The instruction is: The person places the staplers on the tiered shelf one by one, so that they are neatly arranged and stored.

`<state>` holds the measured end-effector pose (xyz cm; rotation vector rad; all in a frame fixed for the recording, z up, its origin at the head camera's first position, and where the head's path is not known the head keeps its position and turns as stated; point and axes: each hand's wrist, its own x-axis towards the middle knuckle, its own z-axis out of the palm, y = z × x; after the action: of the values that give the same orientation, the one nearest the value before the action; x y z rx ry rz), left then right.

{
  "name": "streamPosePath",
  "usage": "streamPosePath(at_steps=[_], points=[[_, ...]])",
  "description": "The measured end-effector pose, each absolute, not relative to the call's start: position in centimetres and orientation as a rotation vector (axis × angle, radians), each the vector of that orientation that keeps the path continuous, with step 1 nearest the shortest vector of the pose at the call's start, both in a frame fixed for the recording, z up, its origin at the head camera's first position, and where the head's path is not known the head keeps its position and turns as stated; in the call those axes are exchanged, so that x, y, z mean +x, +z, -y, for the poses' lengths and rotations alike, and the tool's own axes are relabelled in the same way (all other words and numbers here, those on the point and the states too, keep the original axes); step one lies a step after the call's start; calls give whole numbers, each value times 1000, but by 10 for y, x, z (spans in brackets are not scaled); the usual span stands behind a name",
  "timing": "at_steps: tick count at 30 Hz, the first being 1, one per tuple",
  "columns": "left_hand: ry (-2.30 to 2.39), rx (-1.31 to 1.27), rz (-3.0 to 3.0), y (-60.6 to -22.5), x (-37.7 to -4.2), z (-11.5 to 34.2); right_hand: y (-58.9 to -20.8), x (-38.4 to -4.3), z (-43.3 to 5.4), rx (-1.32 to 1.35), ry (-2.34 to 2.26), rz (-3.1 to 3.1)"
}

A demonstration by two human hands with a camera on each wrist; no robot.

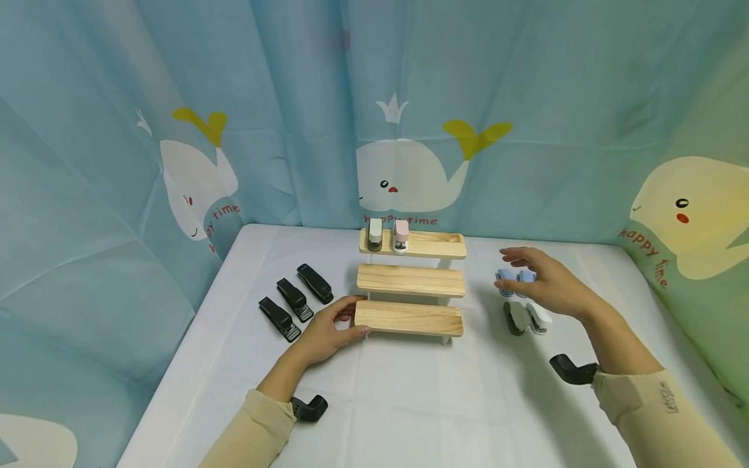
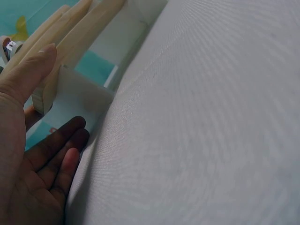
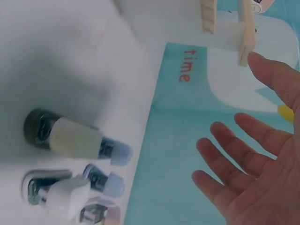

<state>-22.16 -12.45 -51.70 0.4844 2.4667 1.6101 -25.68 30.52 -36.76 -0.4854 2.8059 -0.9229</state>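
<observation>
- Shelf, wooden, three-tiered: left hand pinches its lowest board by the left end, seemingly steadying it.
- Right hand, spread and empty, apparently mid-reach.
- Small staplers, right of the shelf: taking one likely calls for curling those fingers.

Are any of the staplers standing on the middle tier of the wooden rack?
No: the pale stapler and the pink stapler, the only ones on the rack, both stand on its top tier.
</observation>
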Motion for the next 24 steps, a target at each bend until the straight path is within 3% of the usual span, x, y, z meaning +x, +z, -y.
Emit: streamPosePath(at_steps=[24], points=[[1601,487,-2484,-518,-223,124,-391,-245,-335,-453,-770,-2790]])
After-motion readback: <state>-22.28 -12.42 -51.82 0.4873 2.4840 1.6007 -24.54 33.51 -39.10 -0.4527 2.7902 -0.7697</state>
